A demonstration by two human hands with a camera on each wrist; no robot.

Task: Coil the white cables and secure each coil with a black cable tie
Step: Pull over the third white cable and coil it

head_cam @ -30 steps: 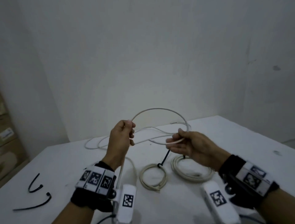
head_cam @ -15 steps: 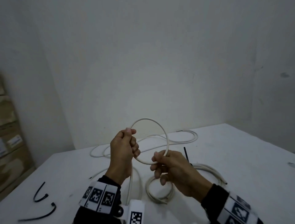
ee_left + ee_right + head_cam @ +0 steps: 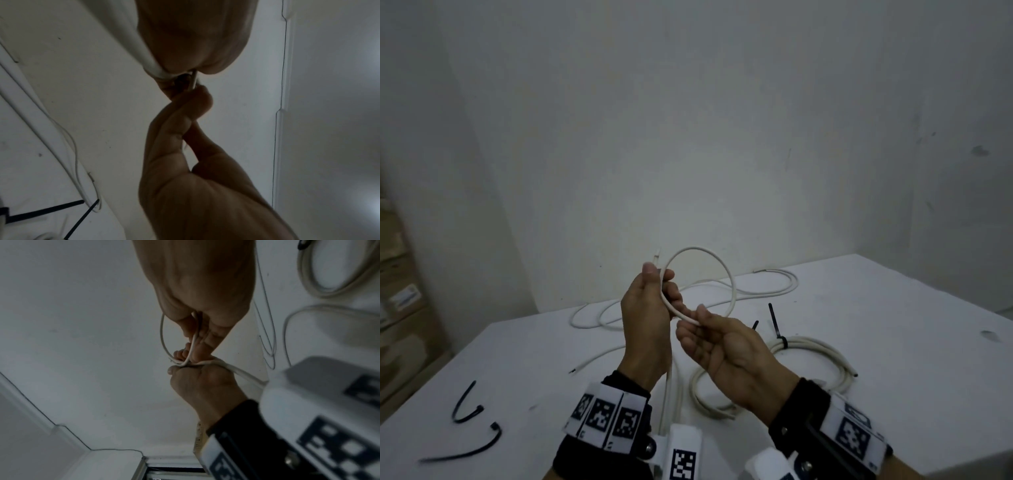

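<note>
White cable held above the desk at frame centre, its single loop standing upright. Left hand grips the loop's left side, a short end pointing up; right hand pinches its lower arc. Tied coil lies lower right.

From the head view I read a dim, flat, grey-blue scene with no hard shadows, the wall brightest at its centre and darkening toward the corners, and the desk edges bowed by the wide lens. In the left wrist view the left hand is a dark, underexposed silhouette against the pale wall, with a soft brighter patch at the lower right edge. In the right wrist view I note the marker housing smeared out of focus, straight trim lines curving, and slight motion blur.
</note>
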